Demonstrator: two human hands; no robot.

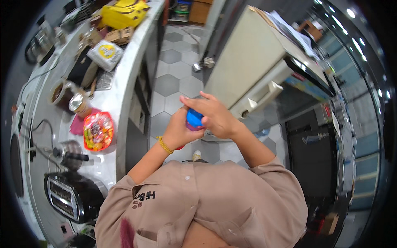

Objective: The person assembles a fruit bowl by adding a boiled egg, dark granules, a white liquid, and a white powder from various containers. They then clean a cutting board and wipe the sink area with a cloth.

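The blue thing (193, 118) is at the centre of the view, held up off the bench (127, 91), between the two hands. The left hand (177, 125) is curled round it from about 8 o'clock, its thumb lying along the near side. The right hand (221, 118) comes in from 4 o'clock, fingers stretched out over the far side and thumb close by the edge at 3 o'clock.

The step in hand looks like steadying the piece in the left hand while the right works at its top; whether it is being twisted, pressed or simply held, one frame does not settle. The next move would seem to call for a firm left hold and a surer right grip.

Much is hidden. The fingers cover most of the blue thing, so its full shape and any lid are hard to judge; a pinkish part shows at 6 o'clock on it. I cannot tell whether the right thumb touches or only hovers, and the right fingertips are blurred. A red patch (180, 147) below the left wrist is mostly covered, and I cannot say what it is. In the bowl (111, 138) at 9 o'clock, the small wrapped pieces blend together.
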